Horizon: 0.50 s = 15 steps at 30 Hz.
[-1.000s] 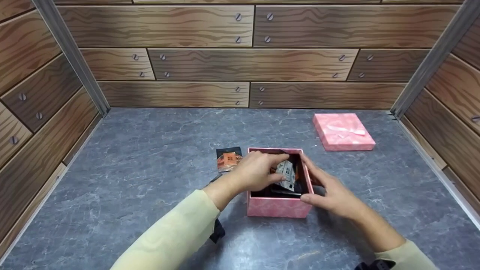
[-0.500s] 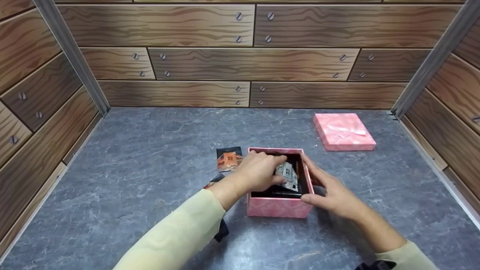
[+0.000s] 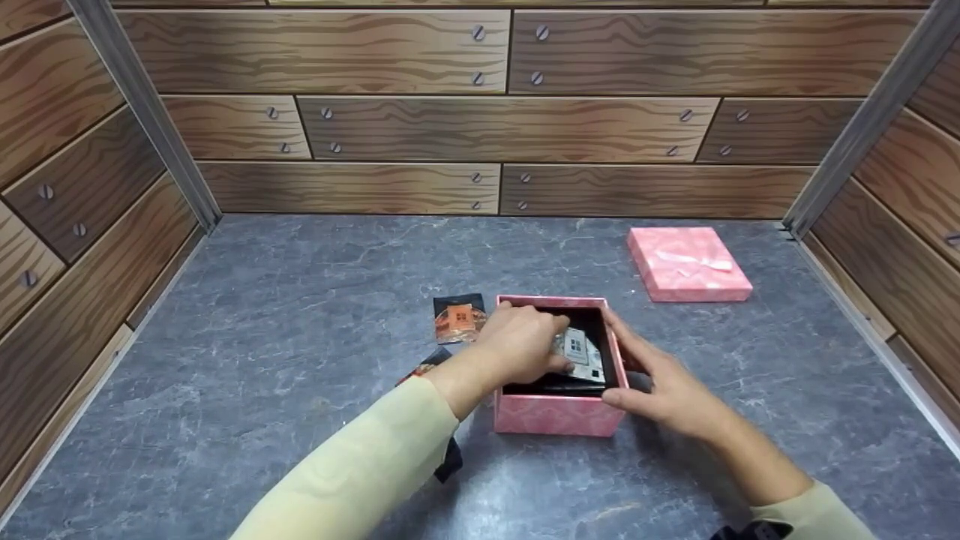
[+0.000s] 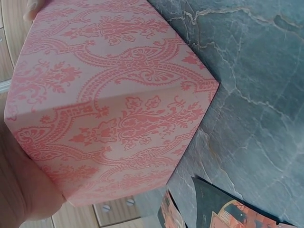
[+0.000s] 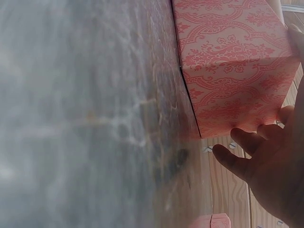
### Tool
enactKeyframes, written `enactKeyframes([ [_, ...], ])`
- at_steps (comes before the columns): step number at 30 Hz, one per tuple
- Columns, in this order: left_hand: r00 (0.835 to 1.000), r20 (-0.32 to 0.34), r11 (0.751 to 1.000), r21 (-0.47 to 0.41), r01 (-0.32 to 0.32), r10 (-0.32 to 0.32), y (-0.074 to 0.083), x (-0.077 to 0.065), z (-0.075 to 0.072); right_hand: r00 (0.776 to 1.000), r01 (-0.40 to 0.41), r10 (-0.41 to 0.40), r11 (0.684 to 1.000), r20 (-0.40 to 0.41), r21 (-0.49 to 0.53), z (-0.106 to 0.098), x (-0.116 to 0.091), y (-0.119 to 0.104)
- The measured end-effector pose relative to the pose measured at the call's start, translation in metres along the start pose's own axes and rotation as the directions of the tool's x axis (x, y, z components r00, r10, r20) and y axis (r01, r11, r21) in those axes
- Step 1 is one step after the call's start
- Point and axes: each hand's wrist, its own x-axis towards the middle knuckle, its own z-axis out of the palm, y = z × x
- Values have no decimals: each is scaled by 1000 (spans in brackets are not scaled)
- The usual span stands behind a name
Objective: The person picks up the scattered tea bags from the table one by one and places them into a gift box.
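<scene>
An uncovered pink patterned gift box (image 3: 555,416) stands on the table with black-edged packets inside. My left hand (image 3: 521,341) reaches over its left wall. The thumb lies on a pale, square-labelled packet (image 3: 586,358); the other fingertips are hidden, so I cannot tell whether they pinch it. At the right side, my right hand (image 3: 664,386) holds the box, its thumb at the near corner and its fingers (image 5: 247,140) against the right wall. Left of the box lie an orange-and-black packet (image 3: 459,318) and another dark packet (image 3: 429,361), partly behind the left forearm.
The pink box lid (image 3: 694,262), with a ribbon bow, lies at the back right. A dark object (image 3: 450,461) shows beside the left sleeve. Wood-patterned panels (image 3: 495,127) enclose the grey marbled table (image 3: 315,285) at the back and sides.
The pale packet has tilted flatter and shifted slightly right inside the box. My left hand has drawn in slightly, its forearm moving a little right. The right hand and box stay put.
</scene>
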Motion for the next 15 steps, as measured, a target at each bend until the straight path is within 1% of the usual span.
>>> enactKeyframes([
  [6,1000,14,1000,12,20,-20,1,1,0,1000,11,-11,1000,-5,-11,0,0,0],
  [12,1000,19,999,36,19,-20,2,2,0,1000,6,-6,1000,-3,2,0,0,0],
  [15,999,24,999,34,22,-23,1,1,0,1000,4,-4,1000,-1,8,0,0,0],
])
